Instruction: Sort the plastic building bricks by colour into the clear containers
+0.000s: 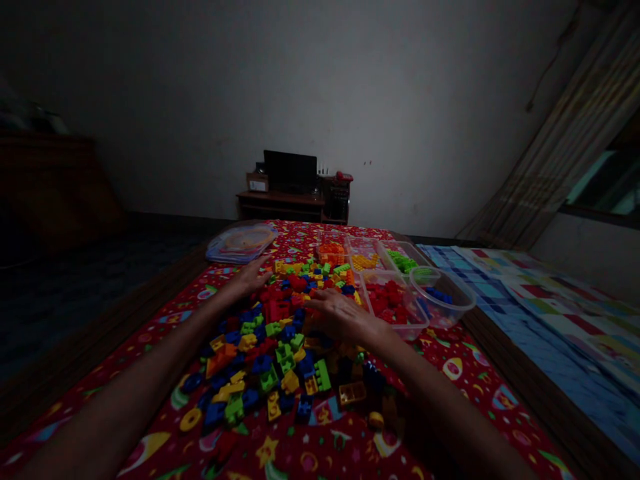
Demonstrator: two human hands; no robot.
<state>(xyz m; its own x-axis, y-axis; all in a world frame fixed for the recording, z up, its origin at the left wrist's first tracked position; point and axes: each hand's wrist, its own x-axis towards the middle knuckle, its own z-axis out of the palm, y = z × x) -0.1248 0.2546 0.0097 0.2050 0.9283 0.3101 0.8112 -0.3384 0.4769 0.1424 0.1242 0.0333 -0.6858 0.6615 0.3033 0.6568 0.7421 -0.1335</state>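
One view, head camera. Item: pile of toy bricks (270, 353), mixed colours, lying on the red patterned cloth (450, 373). Left hand (249, 277): flat and open, at the pile's far left edge. Right hand (340, 313): palm down, fingers extended over red bricks, nothing visibly gripped. Just right of it: red-brick tub (393, 301), blue-brick bowl (443, 297). Handling note, a judgement: pinch single bricks by their sides, clear of neighbours.
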